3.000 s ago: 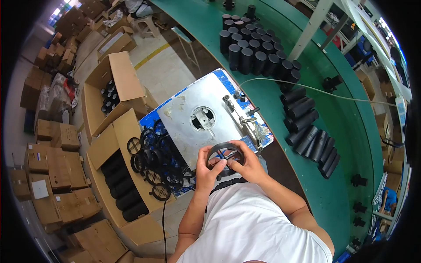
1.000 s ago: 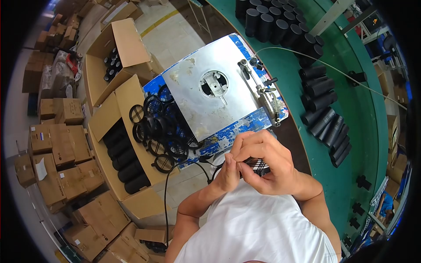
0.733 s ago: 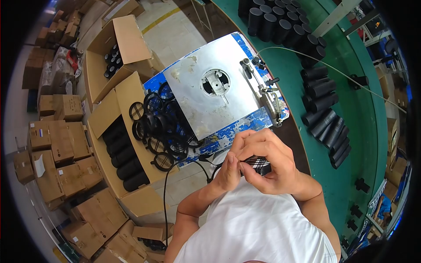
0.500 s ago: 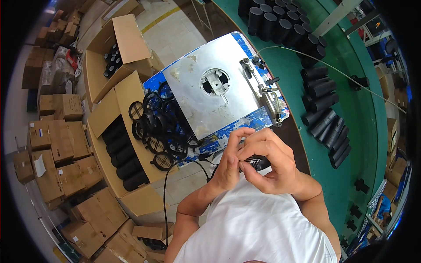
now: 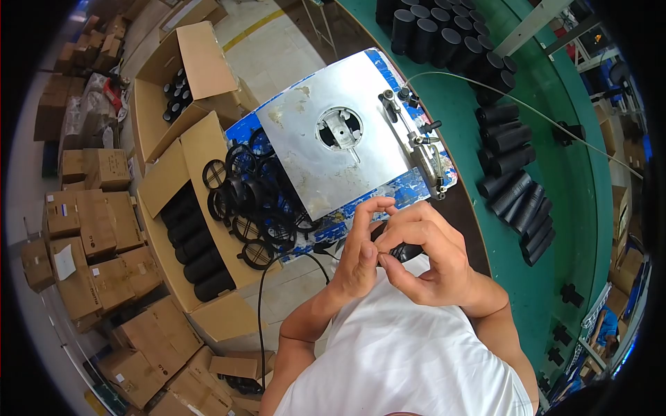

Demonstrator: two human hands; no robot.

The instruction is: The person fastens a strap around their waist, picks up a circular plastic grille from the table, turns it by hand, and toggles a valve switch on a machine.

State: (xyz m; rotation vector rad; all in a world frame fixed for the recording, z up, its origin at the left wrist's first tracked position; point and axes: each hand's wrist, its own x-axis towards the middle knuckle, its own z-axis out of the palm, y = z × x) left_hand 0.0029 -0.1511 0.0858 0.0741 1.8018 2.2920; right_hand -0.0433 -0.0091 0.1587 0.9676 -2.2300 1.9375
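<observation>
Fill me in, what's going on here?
A person's left hand and right hand meet close to the body around a dark part, mostly hidden, so its details can't be made out. Ahead sits a metal plate with a round opening, black rings heaped beside it. Black cylinders stand and lie on the green table.

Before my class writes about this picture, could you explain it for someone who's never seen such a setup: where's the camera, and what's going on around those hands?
There is no robot here. A camera worn on someone's head looks forward and down, so the left hand and right hand are the wearer's own. They hold a black part, mostly hidden, so its full shape can't be told. Ahead, a metal plate with a round hole lies on a worn blue table; black rings are heaped to its left. The green bench on the right carries black tubes, some upright, some lying down.
</observation>
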